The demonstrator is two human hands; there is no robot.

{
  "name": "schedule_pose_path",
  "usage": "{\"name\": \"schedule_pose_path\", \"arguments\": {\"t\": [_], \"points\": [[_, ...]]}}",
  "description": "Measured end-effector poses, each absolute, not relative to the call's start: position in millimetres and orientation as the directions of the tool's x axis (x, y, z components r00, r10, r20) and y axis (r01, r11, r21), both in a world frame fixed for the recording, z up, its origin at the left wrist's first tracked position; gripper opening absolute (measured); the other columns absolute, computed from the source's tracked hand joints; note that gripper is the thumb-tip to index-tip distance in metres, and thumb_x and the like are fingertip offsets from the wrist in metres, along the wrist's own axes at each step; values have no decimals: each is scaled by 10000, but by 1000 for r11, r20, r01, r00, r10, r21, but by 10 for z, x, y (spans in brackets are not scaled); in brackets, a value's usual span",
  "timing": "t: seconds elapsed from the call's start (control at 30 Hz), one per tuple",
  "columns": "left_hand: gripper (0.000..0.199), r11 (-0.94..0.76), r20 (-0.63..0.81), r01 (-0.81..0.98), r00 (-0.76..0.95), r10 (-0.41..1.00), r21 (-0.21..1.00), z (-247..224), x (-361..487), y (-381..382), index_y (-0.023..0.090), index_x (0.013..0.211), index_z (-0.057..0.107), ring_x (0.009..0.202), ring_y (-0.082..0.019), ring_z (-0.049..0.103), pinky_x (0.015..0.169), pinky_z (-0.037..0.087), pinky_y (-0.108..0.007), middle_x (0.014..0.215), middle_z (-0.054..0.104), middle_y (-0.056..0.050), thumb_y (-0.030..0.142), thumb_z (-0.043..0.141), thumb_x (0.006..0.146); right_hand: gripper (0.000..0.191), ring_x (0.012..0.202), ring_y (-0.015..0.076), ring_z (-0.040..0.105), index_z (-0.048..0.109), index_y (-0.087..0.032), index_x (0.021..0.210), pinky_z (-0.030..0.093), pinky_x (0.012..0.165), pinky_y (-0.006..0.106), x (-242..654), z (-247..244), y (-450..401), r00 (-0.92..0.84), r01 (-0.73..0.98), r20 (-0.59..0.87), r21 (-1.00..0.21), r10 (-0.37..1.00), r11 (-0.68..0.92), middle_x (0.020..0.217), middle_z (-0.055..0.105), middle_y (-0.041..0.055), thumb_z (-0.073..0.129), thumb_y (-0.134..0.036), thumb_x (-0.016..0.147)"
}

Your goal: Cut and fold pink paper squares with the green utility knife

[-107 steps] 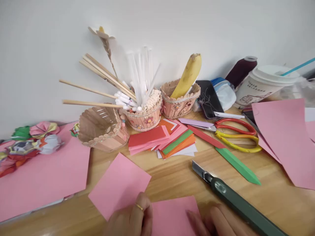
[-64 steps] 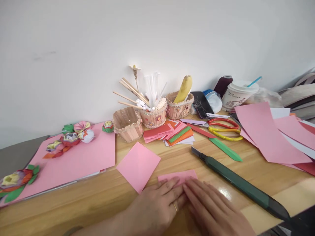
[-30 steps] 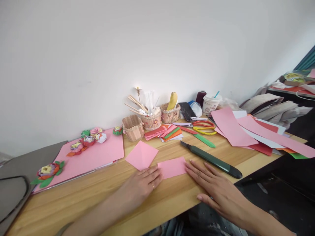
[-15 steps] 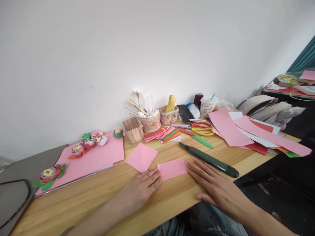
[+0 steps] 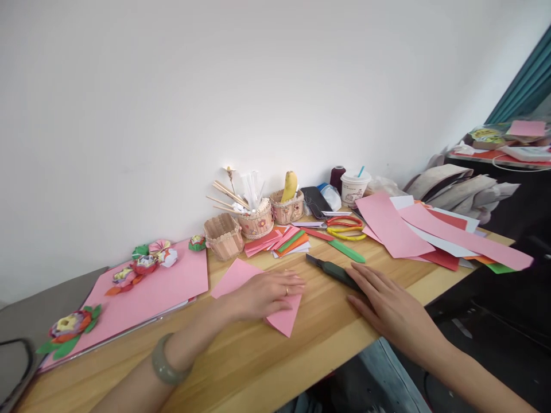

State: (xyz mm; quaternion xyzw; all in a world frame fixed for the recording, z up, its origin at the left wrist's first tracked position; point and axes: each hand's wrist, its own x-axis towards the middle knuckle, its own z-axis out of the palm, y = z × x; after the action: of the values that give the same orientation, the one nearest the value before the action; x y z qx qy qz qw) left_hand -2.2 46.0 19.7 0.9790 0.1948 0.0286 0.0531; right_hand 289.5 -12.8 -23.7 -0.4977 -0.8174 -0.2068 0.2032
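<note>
My left hand lies flat with its fingers stretched over a folded pink paper, hiding much of it; a pointed corner shows towards me. Left of that, partly under my wrist, is a creased pink paper square. My right hand is on the dark green handle of a craft knife. Its fingers lie across the far side of the handle and its thumb is on the near side. The blade end points away to the left, resting on the wooden table, while the handle's rear is hidden beneath my palm.
Behind the papers stand small wooden baskets, cut paper strips and red-yellow scissors. Large coloured sheets spread at the right, near a paper cup. Paper flowers rest on a pink sheet at the left.
The pink paper between my hands has turned, now with a corner towards me. My left hand has moved over it; my right hand has left its edge and taken the craft knife's handle.
</note>
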Motion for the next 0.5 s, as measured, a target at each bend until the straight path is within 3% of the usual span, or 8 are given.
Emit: {"name": "schedule_pose_path", "arguments": {"t": [0.1, 0.2, 0.27, 0.4, 0.5], "points": [[466, -891, -43, 426, 904, 424, 160, 143, 34, 544, 181, 1397, 412, 1374, -146, 331, 1140, 253, -292, 1455, 431, -19, 329, 501, 964, 399, 1080, 260, 597, 526, -135, 1274, 510, 879, 411, 2855, -286, -52, -418, 900, 510, 121, 752, 418, 1171, 640, 139, 387, -336, 959], [474, -811, -67, 561, 827, 558, 166, 76, 87, 497, 130, 1449, 298, 1414, -221, 242, 1144, 211, -467, 1518, 303, -91, 309, 348, 1013, 387, 1013, 249, 619, 518, -132, 1283, 533, 806, 382, 2865, -268, -87, -428, 896, 486, 120, 762, 427, 1093, 654, 128, 362, -171, 930], [477, -754, -69, 635, 770, 634, 168, 56, 125, 451, 120, 1460, 266, 1419, -264, 217, 1116, 209, -552, 1532, 258, -122, 303, 296, 1020, 448, 913, 235, 645, 500, -138, 1302, 549, 681, 340, 2898, -211, -190, -437, 893, 478, 130, 762, 430, 1072, 645, 127, 336, -86, 888], [439, -708, -56, 679, 728, 683, 194, 55, 169, 437, 176, 1434, 347, 1393, -234, 264, 1115, 243, -486, 1522, 310, -76, 313, 291, 1021, 566, 674, 167, 662, 447, -174, 1364, 520, 496, 259, 2975, -68, -535, -471, 875, 474, 145, 744, 462, 1096, 629, 124, 322, -34, 830], [422, -697, -36, 683, 720, 694, 219, 45, 163, 471, 191, 1415, 386, 1378, -193, 280, 1124, 243, -420, 1508, 347, -46, 312, 283, 1024, 635, 798, 149, 687, 416, -197, 1406, 554, 632, 218, 3004, -39, -802, -567, 802, 418, 86, 710, 591, 1129, 634, 101, 346, -31, 798]]}}
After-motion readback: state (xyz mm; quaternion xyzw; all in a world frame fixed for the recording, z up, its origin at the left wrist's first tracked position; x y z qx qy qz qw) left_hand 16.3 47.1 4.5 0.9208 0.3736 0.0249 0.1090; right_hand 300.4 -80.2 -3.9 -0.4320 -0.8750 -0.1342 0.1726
